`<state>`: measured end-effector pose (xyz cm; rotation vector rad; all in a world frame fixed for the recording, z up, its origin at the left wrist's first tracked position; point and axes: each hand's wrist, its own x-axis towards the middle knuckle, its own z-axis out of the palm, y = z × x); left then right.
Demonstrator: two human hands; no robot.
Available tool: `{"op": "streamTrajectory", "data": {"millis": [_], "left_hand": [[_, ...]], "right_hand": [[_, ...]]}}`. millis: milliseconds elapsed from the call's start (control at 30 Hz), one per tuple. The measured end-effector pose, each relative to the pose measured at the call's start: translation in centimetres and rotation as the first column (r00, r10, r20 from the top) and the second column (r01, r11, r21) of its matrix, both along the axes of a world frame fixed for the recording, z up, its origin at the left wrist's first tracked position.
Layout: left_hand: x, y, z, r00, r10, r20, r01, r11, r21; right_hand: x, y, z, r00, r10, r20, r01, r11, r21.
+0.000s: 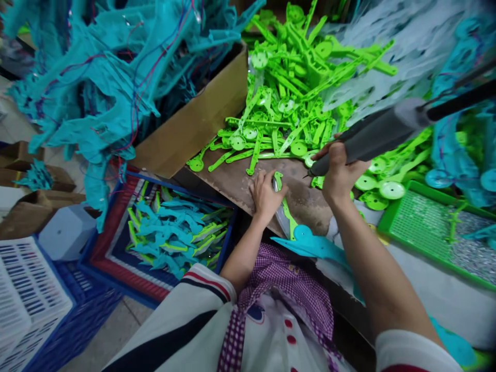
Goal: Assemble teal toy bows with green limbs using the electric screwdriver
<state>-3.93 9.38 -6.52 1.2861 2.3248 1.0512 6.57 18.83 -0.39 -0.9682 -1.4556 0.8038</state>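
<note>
Cluttered brown cardboard bench (232,186), green plastic parts heaped behind. Left hand (265,195) pins a flat green-and-teal plastic piece (289,217) at the bench edge; long axis runs toward the body, teal end nearest. Right hand (339,173) grips a grey powered driver (372,135), tip pointing down-left at the piece. Driver's rear blurred, cut off right.

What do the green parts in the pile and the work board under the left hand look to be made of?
Green parts: likely moulded plastic, uniform bright colour, slight sheen, thin flat shapes. Work board: probably wood or hardboard, brown, matt, scuffed and speckled.
</note>
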Motion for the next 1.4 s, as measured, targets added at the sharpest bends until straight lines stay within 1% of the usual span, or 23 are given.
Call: {"op": "streamTrajectory", "data": {"millis": [133, 233, 300, 333, 367, 400, 433, 467, 500, 533, 567, 600, 633, 667, 700, 733, 767, 867, 967, 1067, 1200, 1400], "left_hand": [[-0.2, -0.2, -0.1, 0.997, -0.014, 0.076, 0.003, 0.990, 0.139], [-0.3, -0.1, -0.3, 0.995, -0.012, 0.103, -0.009, 0.979, 0.202], [-0.3, 0.0, -0.5, 0.994, 0.010, 0.112, -0.033, 0.977, 0.211], [-0.3, 0.1, -0.6, 0.993, 0.020, 0.116, -0.044, 0.976, 0.213], [-0.2, 0.1, -0.6, 0.992, 0.025, 0.122, -0.051, 0.976, 0.213], [-0.2, 0.1, -0.7, 0.992, 0.026, 0.126, -0.053, 0.975, 0.214], [-0.2, 0.1, -0.7, 0.991, 0.025, 0.129, -0.052, 0.975, 0.216], [-0.2, 0.1, -0.7, 0.991, 0.021, 0.130, -0.049, 0.974, 0.220], [-0.2, 0.1, -0.7, 0.991, 0.018, 0.129, -0.047, 0.973, 0.227], [-0.2, 0.0, -0.7, 0.992, 0.016, 0.128, -0.046, 0.971, 0.234], [-0.2, 0.0, -0.6, 0.992, 0.015, 0.125, -0.045, 0.970, 0.238], [-0.2, -0.1, -0.5, 0.992, 0.014, 0.122, -0.043, 0.970, 0.240], [-0.3, -0.1, -0.4, 0.993, 0.012, 0.120, -0.041, 0.970, 0.241], [-0.3, -0.2, -0.3, 0.993, 0.010, 0.120, -0.039, 0.970, 0.241], [-0.3, -0.2, -0.1, 0.993, 0.007, 0.122, -0.037, 0.970, 0.242], [-0.4, -0.2, -0.1, 0.992, 0.004, 0.125, -0.034, 0.969, 0.244], [-0.4, -0.2, 0.0, 0.992, 0.002, 0.129, -0.034, 0.969, 0.246], [-0.4, -0.2, 0.1, 0.991, -0.006, 0.132, -0.026, 0.969, 0.244], [-0.4, -0.1, 0.2, 0.992, -0.003, 0.126, -0.028, 0.970, 0.242], [-0.4, -0.1, 0.3, 0.994, 0.003, 0.110, -0.029, 0.972, 0.233], [-0.5, -0.1, 0.4, 0.997, -0.001, 0.080, -0.019, 0.970, 0.240], [-0.4, 0.0, 0.4, 0.996, -0.001, 0.084, -0.019, 0.972, 0.236]], "right_hand": [[1.7, 0.6, 2.6, 0.999, 0.022, -0.024, -0.020, 0.998, 0.055], [3.6, 0.6, 3.6, 1.000, 0.011, 0.011, -0.012, 0.992, 0.129], [5.1, -0.6, 3.5, 0.997, -0.053, 0.050, 0.044, 0.984, 0.171], [5.9, -1.6, 3.3, 0.991, -0.125, 0.039, 0.116, 0.978, 0.172], [6.4, -2.8, 2.8, 0.979, -0.205, 0.021, 0.200, 0.969, 0.148], [6.8, -4.1, 2.3, 0.965, -0.261, 0.020, 0.258, 0.961, 0.098], [6.9, -5.2, 1.6, 0.962, -0.267, 0.051, 0.266, 0.964, 0.023], [6.6, -6.0, 0.9, 0.973, -0.202, 0.111, 0.211, 0.975, -0.070], [5.9, -6.4, 0.2, 0.982, -0.072, 0.174, 0.104, 0.978, -0.180], [5.0, -6.3, -0.5, 0.972, 0.096, 0.213, -0.028, 0.953, -0.303], [3.8, -5.8, -1.2, 0.947, 0.249, 0.205, -0.144, 0.895, -0.423], [2.4, -4.9, -1.8, 0.922, 0.359, 0.147, -0.231, 0.812, -0.536], [1.1, -3.9, -2.2, 0.906, 0.419, 0.061, -0.287, 0.714, -0.638], [-0.1, -2.8, -2.6, 0.896, 0.443, -0.035, -0.331, 0.615, -0.716], [-1.1, -1.9, -2.8, 0.887, 0.447, -0.117, -0.368, 0.531, -0.763], [-1.8, -1.1, -2.9, 0.877, 0.444, -0.181, -0.400, 0.468, -0.788], [-2.3, -0.7, -3.0, 0.867, 0.443, -0.229, -0.428, 0.426, -0.797], [-2.5, -0.4, -3.3, 0.836, 0.446, -0.318, -0.494, 0.364, -0.789], [-2.2, -0.5, -3.9, 0.815, 0.437, -0.380, -0.533, 0.309, -0.788], [-2.3, -0.1, -4.6, 0.803, 0.434, -0.409, -0.551, 0.276, -0.788], [-2.6, 0.2, -5.0, 0.802, 0.428, -0.416, -0.552, 0.268, -0.790], [-2.7, 0.0, -4.9, 0.826, 0.407, -0.391, -0.523, 0.291, -0.801]]}}
